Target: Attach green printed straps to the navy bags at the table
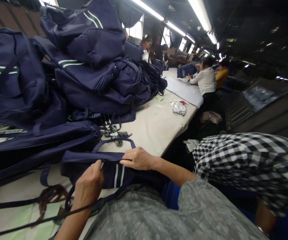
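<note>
A navy bag with white and green stripes lies on its side at the table's near edge, right before me. My left hand is closed at the bag's upper seam, pinching a small metallic piece that looks like a zipper pull. Further right, my right hand grips the top edge of the same bag between thumb and fingers. The bag's carry handle arches up behind the seam. Beside it on the left lies another navy bag with its mouth gaping.
A tall heap of navy bags covers the table's left side. A bundled striped strap and a clear plastic packet lie on the pale table. A person in a checked shirt bends close on my right; others work further back.
</note>
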Tool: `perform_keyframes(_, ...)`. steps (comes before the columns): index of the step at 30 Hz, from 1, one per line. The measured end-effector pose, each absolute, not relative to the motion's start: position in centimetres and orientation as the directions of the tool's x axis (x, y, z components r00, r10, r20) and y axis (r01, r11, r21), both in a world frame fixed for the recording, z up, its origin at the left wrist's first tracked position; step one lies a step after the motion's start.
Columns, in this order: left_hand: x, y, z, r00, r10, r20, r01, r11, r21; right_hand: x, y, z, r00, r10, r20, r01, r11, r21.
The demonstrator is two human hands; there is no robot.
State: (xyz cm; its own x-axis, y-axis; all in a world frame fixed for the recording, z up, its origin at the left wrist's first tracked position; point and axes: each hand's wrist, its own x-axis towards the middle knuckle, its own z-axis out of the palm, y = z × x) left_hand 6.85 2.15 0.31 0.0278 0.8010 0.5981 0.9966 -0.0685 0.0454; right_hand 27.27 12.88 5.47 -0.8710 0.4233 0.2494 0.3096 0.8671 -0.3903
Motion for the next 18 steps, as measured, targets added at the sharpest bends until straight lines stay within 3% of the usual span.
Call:
perform_keyframes(2,6.0,1.7,1.1,0.122,0.834,0.538,0.987,-0.160,0.025,27.4,13.0,5.6,-0.875,0.417,0.245,0.308,0.871,-0.381)
perform_keyframes(4,5.4,1.4,2.0,0.119,0.874,0.472,0.976,-0.191,0.107,27.3,13.0,5.9,-0.880,0.411,0.236,0.310,0.876,-0.371)
perform_keyframes(8,5.4,1.7,2.9,-0.215,0.954,0.210,0.861,0.083,0.502,26.8,12.5,6.3,-0.889,0.399,0.225,0.311,0.886,-0.345)
perform_keyframes(11,5.8,2.3,2.6,-0.413,0.907,-0.087,0.547,0.323,0.772,26.6,12.1,6.3,-0.885,0.402,0.235,0.313,0.888,-0.337)
perform_keyframes(13,6.3,2.6,2.2,-0.445,0.867,-0.222,0.246,0.357,0.901,26.6,12.0,6.2,-0.881,0.406,0.242,0.313,0.885,-0.346)
perform_keyframes(15,6.7,2.7,2.0,-0.438,0.850,-0.292,-0.012,0.319,0.948,26.7,11.9,6.1,-0.878,0.410,0.248,0.311,0.881,-0.356)
perform_keyframes(18,7.3,2.7,1.8,-0.398,0.846,-0.354,-0.190,0.301,0.934,26.8,11.9,6.0,-0.879,0.402,0.256,0.304,0.887,-0.349)
